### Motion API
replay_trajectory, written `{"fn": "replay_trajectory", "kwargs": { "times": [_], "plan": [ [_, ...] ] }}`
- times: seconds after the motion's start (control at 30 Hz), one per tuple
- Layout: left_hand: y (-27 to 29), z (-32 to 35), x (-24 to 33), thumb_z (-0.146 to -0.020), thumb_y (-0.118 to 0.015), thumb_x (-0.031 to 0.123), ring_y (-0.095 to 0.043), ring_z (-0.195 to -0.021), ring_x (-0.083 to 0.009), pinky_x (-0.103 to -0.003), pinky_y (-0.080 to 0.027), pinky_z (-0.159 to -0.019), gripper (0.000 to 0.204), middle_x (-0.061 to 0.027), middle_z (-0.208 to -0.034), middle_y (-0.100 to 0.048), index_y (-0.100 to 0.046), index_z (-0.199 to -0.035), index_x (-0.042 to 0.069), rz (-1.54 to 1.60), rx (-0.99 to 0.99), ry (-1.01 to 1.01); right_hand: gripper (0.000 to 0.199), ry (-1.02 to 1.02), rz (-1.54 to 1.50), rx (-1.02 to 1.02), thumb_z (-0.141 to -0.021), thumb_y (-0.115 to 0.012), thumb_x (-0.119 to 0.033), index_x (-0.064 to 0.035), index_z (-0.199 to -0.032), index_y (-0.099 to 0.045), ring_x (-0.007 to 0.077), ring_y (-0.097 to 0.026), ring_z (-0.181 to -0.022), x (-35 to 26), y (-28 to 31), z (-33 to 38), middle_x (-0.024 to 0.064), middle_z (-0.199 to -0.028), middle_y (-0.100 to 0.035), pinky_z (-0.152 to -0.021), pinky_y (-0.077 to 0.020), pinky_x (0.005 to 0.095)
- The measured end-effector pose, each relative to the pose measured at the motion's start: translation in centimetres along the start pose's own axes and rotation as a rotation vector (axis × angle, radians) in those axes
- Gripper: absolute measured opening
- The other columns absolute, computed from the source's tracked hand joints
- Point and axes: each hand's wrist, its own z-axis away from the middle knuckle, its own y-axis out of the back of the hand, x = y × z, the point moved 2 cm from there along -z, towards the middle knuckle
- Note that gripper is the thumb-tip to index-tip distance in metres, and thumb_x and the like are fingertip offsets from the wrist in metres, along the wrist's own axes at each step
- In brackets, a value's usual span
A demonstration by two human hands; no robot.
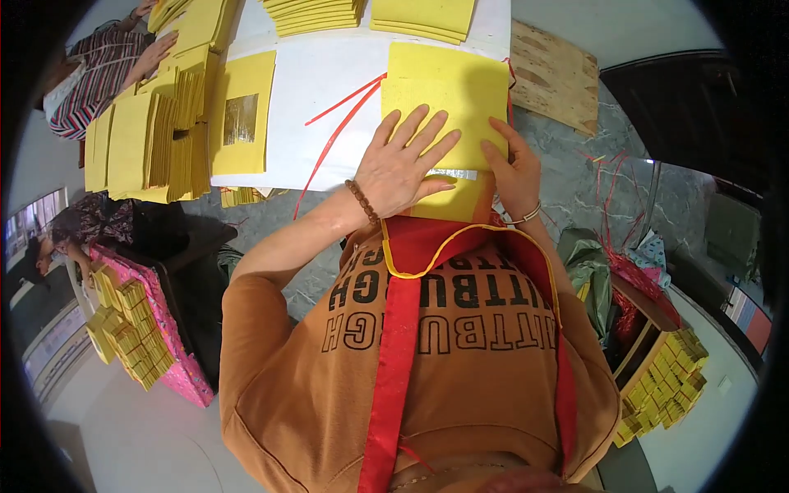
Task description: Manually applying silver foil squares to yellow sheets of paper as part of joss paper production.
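The stack of yellow paper sheets (448,90) lies at upper centre of the frame, on the white table top (329,74), with its near edge overhanging the table edge toward the person. The left hand (403,164) rests flat on the stack's lower left part, fingers spread and extended, gripping nothing. The right hand (514,168) sits at the stack's lower right edge, fingers curled against the side; whether it pinches the sheets cannot be determined. A silver foil strip (456,174) shows between the two hands.

Open table surface lies left of the stack, crossed by red plastic strings (341,123). Further left, a single yellow sheet with a foil square (241,115) lies flat, beside fanned yellow piles (156,140) at the table's left edge.

The stack's lower portion is hidden behind the hands and the red apron bib (427,242). More yellow stacks (423,18) are cut off at the top of the frame. A second person's hand (152,56) appears at upper left, partly cropped.

The sheets are thin, matte and rectangular. A plywood board (555,78) lies at upper right. Bundled yellow packs (666,382) fill a box at lower right.
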Motion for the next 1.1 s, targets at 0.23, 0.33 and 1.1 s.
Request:
{"fn": "replay_trajectory", "kwargs": {
  "times": [0.23,0.33,1.1],
  "plan": [
    [-0.5,0.1,-0.3,-0.08,-0.057,0.047,-0.027,-0.131,-0.0308,-0.046,-0.019,-0.106,0.071,-0.0109,-0.144,-0.029,-0.031,-0.14,0.017,0.009,-0.015,-0.015,0.046,0.274,0.387,0.133,-0.078,-0.064,-0.011,-0.0091,-0.123,-0.051,0.0288,-0.038,-0.123,0.5,-1.4,1.8,0.0163,-0.133,-0.038,-0.098,-0.0345,0.0358],
    [-0.7,0.1,-0.3,-0.08,-0.058,0.045,-0.027,-0.131,-0.0313,-0.047,-0.018,-0.106,0.067,-0.0114,-0.144,-0.028,-0.033,-0.139,0.024,-0.002,-0.029,-0.018,0.041,0.082,-0.088,0.026,-0.081,-0.061,-0.009,-0.0077,-0.121,-0.053,0.0252,-0.04,-0.123,2.9,-0.7,2.2,0.0137,-0.132,-0.041,-0.099,-0.0346,0.0335],
    [1.8,-2.0,-0.6,-0.069,-0.06,0.008,-0.057,-0.09,-0.026,-0.033,-0.049,-0.076,0.055,-0.0178,-0.108,-0.057,-0.049,-0.122,-0.002,-0.157,0.308,-0.24,0.046,-0.327,-0.404,-0.122,-0.088,-0.054,-0.011,-0.0083,-0.132,-0.039,0.0127,-0.057,-0.092,-4.5,2.2,-0.8,0.0062,-0.103,-0.059,-0.078,-0.0458,0.0243]
  ]
}}
